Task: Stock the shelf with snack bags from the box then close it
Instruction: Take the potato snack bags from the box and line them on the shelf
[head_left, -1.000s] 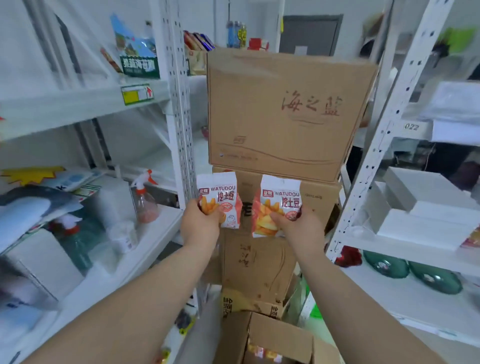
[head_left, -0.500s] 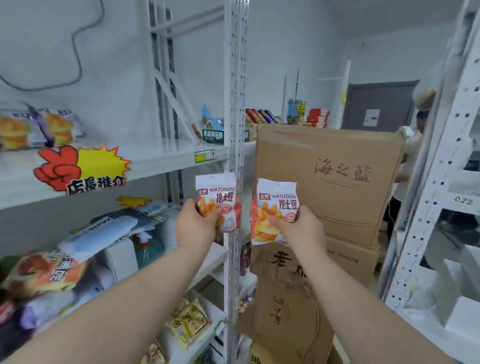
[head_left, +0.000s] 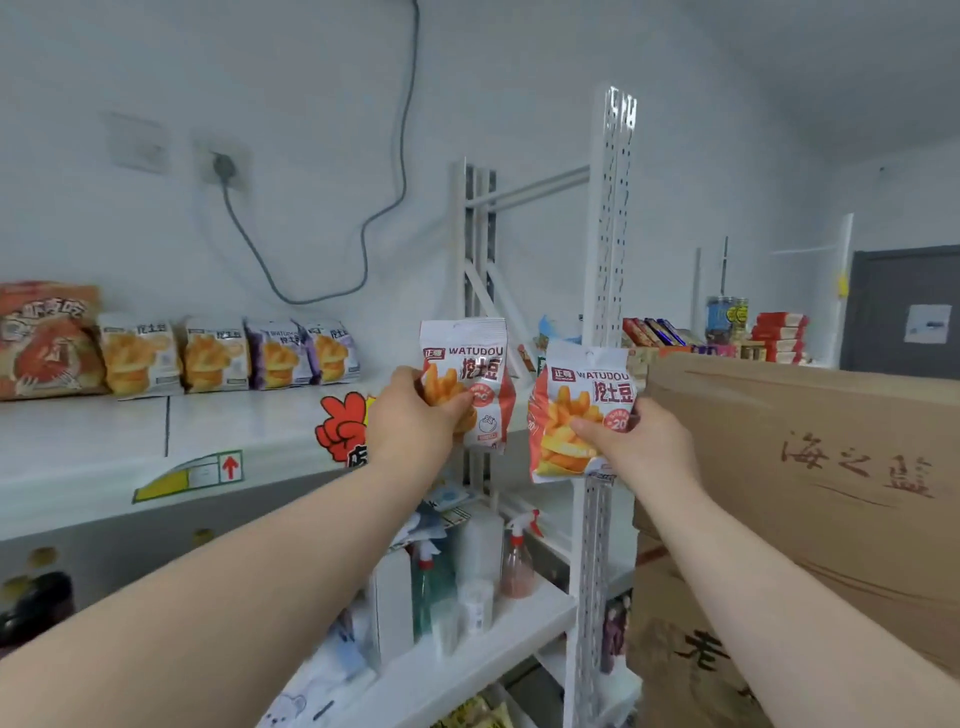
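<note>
White shelf (head_left: 249, 431) waits ahead while my left hand (head_left: 415, 415) and right hand (head_left: 636, 441) each pinch a snack bag (head_left: 467, 384) upright; loose fingers could drop one short.

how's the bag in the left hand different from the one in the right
The left-hand bag is held higher and shows a tomato icon; the right-hand bag sits lower, nearer the cardboard box, and shows a 20 badge. Both are red-and-white WATUDOU fry snacks, upright.
</note>
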